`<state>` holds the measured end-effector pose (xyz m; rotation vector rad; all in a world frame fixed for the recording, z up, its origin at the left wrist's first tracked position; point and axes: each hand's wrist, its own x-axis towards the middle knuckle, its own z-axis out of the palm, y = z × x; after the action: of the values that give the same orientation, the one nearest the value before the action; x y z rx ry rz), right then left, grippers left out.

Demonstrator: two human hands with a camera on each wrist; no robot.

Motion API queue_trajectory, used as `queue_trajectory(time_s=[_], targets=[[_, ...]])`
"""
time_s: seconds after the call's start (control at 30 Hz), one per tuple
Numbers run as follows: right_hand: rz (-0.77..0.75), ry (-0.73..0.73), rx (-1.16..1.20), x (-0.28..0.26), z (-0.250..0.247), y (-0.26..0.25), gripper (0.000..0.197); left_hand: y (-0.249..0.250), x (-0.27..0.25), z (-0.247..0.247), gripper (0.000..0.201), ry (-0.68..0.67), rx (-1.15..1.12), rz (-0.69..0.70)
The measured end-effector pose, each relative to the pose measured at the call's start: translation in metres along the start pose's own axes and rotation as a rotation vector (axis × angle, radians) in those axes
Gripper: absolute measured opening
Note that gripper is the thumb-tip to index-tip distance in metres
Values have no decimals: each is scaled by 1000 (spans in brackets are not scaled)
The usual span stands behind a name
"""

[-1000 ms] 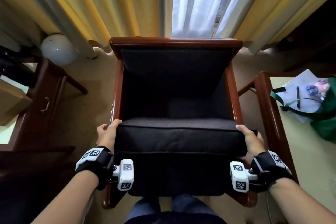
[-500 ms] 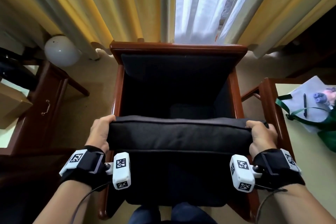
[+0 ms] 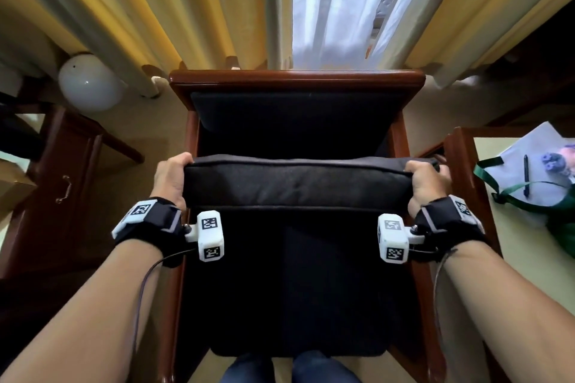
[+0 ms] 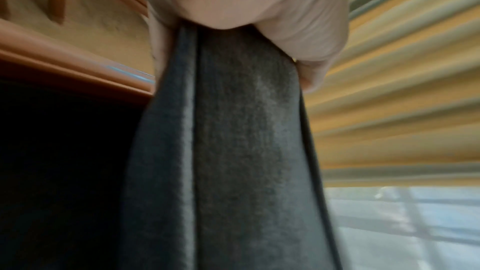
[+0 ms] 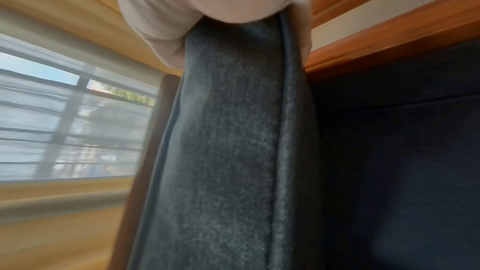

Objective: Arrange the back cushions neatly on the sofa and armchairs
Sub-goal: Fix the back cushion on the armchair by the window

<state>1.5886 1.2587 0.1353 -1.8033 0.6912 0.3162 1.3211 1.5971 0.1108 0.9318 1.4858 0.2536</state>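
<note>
A dark grey back cushion (image 3: 295, 183) is held up in front of a wooden-framed armchair (image 3: 295, 81) with dark upholstery. My left hand (image 3: 172, 176) grips the cushion's left end and my right hand (image 3: 424, 179) grips its right end, fingers curled over the top edge. The cushion hangs down over the chair's front, above the seat. In the left wrist view the cushion's edge (image 4: 233, 130) runs down from my left hand (image 4: 246, 7). The right wrist view shows the same cushion (image 5: 228, 130) pinched under my right hand (image 5: 207, 3).
Yellow curtains (image 3: 171, 9) and a white sheer (image 3: 329, 3) hang behind the chair. A white globe lamp (image 3: 88, 82) and a wooden cabinet (image 3: 56, 183) stand left. A side table (image 3: 525, 258) on the right carries papers, a pen and a green bag (image 3: 560, 221).
Both hands have lifted the cushion higher and drawn it toward me, their fingers now curled over its top edge. The view has shifted closer to the chair.
</note>
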Motion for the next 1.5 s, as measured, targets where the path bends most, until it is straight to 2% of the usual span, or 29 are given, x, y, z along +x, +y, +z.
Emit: queue_trajectory(time_s=[0.1,0.17,0.23,0.33,0.37,0.4,0.47,0.5,0.53,0.57,0.6,0.67,0.77,0.83,0.9,0.93,1.0,1.07,1.1,1.13,1.23,1.3,1.4,1.5], targets=[[30,-54,-91,21,12,18,57,-3,0,12,21,-35,43,-5],[25,-68,-135,26,20,12,73,2,4,15,26,-37,55,-20],[15,-114,-154,31,26,0,82,9,14,16,45,-64,45,-27],[-18,-200,-214,42,39,-18,98,21,32,19,90,-72,57,2],[-23,-229,-237,47,42,-22,103,26,34,21,97,-68,52,21],[-43,-255,-250,64,46,-21,103,29,37,24,95,-66,40,50],[-29,-305,-231,67,55,-32,90,36,34,35,81,-20,-15,107],[-32,-317,-193,61,58,-41,66,37,29,41,77,24,-53,131],[-57,-316,-185,58,60,-49,34,36,29,45,76,70,-79,164],[-82,-317,-203,58,62,-50,18,33,31,47,75,116,-84,196],[-109,-316,-226,61,64,-51,21,30,33,49,77,137,-86,217],[-131,-338,-270,69,66,-51,20,29,33,53,77,96,-128,216],[-138,-401,-314,71,66,-58,18,47,22,50,35,-114,-231,231],[-123,-458,-284,72,62,-61,25,51,22,40,37,-208,-289,203],[-81,-508,-203,72,55,-62,33,52,18,34,38,-238,-285,188],[-86,-516,-190,70,52,-59,29,50,16,37,36,-229,-248,191],[-139,-468,-244,62,49,-53,25,45,13,43,37,-124,-115,196],[-270,-356,-387,57,45,-46,45,35,23,45,70,-7,-24,213],[-336,-312,-484,53,40,-42,54,27,34,42,80,30,10,238],[-377,-286,-551,49,36,-40,59,20,43,38,82,53,46,258],[-403,-217,-597,42,20,-24,61,3,21,31,72,83,14,252],[-413,-164,-534,37,16,-10,59,-10,5,32,71,69,-55,234],[-349,-126,-402,33,22,7,57,-21,-5,44,61,70,-151,194],[-314,-112,-292,39,40,3,58,-4,3,58,51,103,-165,220]])
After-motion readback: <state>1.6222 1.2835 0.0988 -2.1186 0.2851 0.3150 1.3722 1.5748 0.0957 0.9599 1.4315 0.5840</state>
